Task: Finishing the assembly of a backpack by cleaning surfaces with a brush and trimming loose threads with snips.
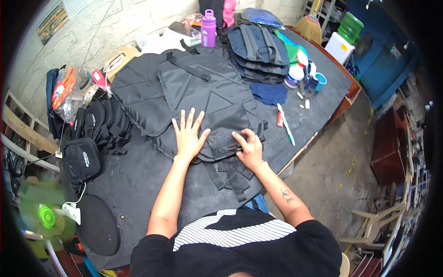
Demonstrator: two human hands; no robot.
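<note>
Black backpacks point(184, 87) lie flat and overlapping on the dark table, with loose straps point(230, 177) hanging from the near end. My left hand point(188, 136) rests flat on the black fabric with fingers spread. At the right near corner of the same bag, my right hand point(250, 150) has its fingers bent, thumb and index curled toward the fabric edge. Whether those fingers pinch the cloth is hard to make out.
Small black pouches point(83, 159) and a round black disc point(98, 225) lie on the left. Behind stand a purple bottle point(208, 30) and stacked navy backpacks point(258, 48). Farther right are a spray bottle point(295, 74), blue cup point(320, 81) and toothbrush point(286, 124). A green fan point(46, 216) blurs at lower left.
</note>
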